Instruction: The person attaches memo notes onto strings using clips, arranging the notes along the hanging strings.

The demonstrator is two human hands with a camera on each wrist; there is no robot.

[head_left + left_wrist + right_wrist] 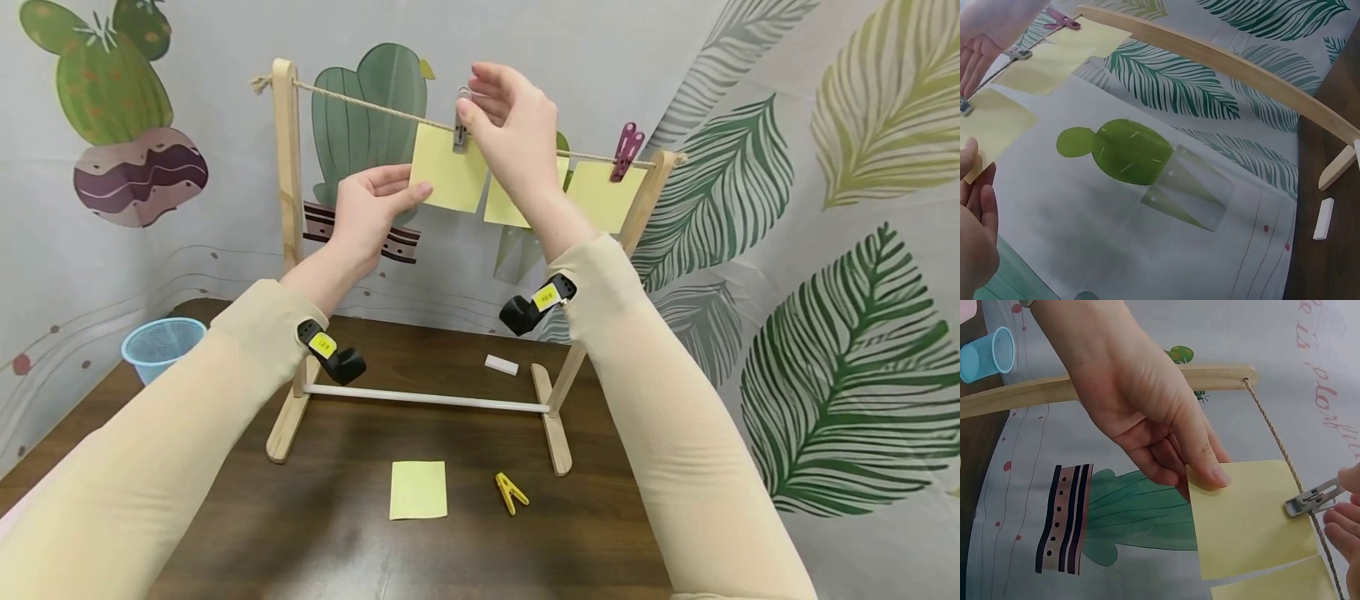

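My left hand point(367, 212) pinches the left edge of a yellow sticky note point(450, 171), thumb in front and fingers behind. This note hangs from a rope point(360, 102), held there by a grey clothespin point(461, 129). Around the handles of that clothespin are the thumb and fingers of my right hand point(517, 121), with the thumb tip on it in the head view. Farther right on the rope hang a second yellow note point(504, 208), partly behind my right wrist, and a third point(606, 193) under a purple clothespin point(627, 152). Another grey clothespin point(1018, 54) shows in the left wrist view.
The rope spans a wooden stand point(288, 167) with a white crossbar point(427, 399). On the brown table point(337, 517) lie a loose yellow note point(418, 490), a yellow clothespin point(511, 492) and a white block point(501, 365). A blue mesh basket point(161, 346) stands left.
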